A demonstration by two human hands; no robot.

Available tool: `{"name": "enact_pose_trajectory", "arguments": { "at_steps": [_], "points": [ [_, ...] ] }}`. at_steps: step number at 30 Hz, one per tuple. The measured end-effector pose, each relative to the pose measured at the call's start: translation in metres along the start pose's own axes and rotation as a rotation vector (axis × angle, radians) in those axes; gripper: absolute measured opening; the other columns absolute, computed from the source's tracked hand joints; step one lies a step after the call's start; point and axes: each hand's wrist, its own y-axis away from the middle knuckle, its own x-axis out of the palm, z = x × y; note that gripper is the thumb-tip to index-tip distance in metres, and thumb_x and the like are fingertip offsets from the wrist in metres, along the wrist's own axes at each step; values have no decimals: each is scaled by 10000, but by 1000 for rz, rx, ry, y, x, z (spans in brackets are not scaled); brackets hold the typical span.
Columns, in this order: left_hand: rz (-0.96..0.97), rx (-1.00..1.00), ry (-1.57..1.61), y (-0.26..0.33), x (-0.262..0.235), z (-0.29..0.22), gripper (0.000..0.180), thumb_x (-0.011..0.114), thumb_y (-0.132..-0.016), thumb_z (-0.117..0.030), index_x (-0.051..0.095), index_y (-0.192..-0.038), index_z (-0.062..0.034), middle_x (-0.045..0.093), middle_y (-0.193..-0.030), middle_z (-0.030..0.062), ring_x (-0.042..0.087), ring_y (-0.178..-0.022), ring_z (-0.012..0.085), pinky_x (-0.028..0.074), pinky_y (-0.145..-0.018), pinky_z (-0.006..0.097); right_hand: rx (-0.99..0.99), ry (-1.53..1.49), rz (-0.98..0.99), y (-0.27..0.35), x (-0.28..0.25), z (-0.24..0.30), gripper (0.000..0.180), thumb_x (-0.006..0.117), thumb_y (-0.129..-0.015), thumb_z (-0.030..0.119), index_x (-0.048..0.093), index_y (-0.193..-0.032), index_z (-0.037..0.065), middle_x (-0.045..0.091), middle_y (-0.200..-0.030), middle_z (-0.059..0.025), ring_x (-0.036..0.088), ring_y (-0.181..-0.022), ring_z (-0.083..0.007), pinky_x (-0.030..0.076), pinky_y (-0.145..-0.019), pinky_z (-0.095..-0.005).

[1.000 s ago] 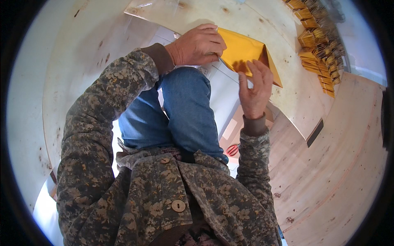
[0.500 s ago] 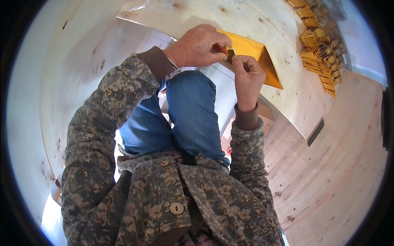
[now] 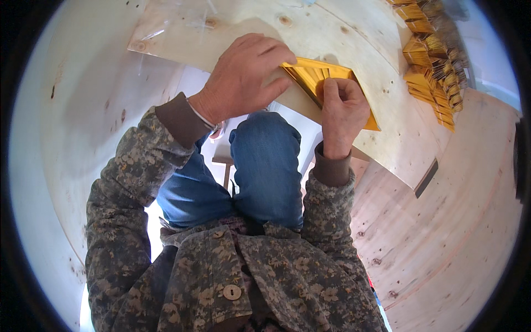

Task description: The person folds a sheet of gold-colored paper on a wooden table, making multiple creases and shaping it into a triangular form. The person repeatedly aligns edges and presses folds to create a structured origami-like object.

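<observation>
Your left hand [image 3: 243,77] lies palm down over the left end of the gold sheet [image 3: 315,74]. Its fingers are held close together and extended, pressing the sheet flat against the desk [image 3: 232,22]. It grips nothing; it only bears down.

Your right hand [image 3: 343,105] is curled into a loose fist on the right half of the same sheet. The thumb points up along a crease and presses on the foil; the other fingers are tucked under. Whether they pinch an edge of the sheet cannot be told from this view.

The gold sheet rests on the pale plywood desk, close to its near edge and directly above your knees [image 3: 265,166]. It shows fold lines fanning from the middle, and its right corner runs out to a point past your right hand. The part under your left hand is hidden.

A stack of folded gold pieces [image 3: 431,66] lies in a row along the right of the desk, well apart from both hands. A scrap of clear film [image 3: 182,25] lies at the far left of the desk top.

You are seated, in a camouflage jacket [image 3: 238,276] and blue jeans. A plank floor [image 3: 453,238] shows at lower right.
</observation>
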Motion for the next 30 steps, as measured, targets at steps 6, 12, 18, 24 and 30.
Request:
{"name": "enact_pose_trajectory", "arguments": {
  "at_steps": [6,12,18,24,30],
  "points": [
    [107,191,-21,15,2,-22,407,790,-763,-169,676,-1130,-37,671,-1132,111,618,-1098,308,456,-1018,489,12,50,-1,-8,1,-1,155,683,-866,132,704,-800,-6,685,-662,-76,637,-587,-137,508,-603,-293],
    [264,101,-108,19,8,-28,548,638,-900,-385,589,-1337,-57,556,-1386,118,504,-1303,302,363,-1118,495,78,-83,18,-11,3,-2,112,688,-882,81,693,-822,-14,677,-665,-53,620,-595,-94,495,-583,-248],
    [407,14,-159,19,6,-31,652,466,-960,-557,538,-1409,-89,504,-1462,92,445,-1371,294,277,-1162,535,181,-138,26,-9,1,0,63,671,-900,24,679,-862,-25,668,-704,-38,608,-624,-70,480,-577,-217],
    [508,-33,-160,16,3,-34,708,408,-962,-606,505,-1445,-98,452,-1526,82,396,-1421,301,213,-1168,571,47,-74,9,-10,2,1,40,662,-919,-5,633,-947,-6,672,-799,-38,601,-664,-61,505,-607,-220],
    [563,-63,-153,10,3,-34,712,373,-975,-613,491,-1458,-102,437,-1543,77,376,-1433,325,180,-1151,616,13,-68,-4,-12,4,0,20,660,-933,7,642,-927,1,653,-787,-12,582,-666,-48,482,-600,-203]
  ]
}}
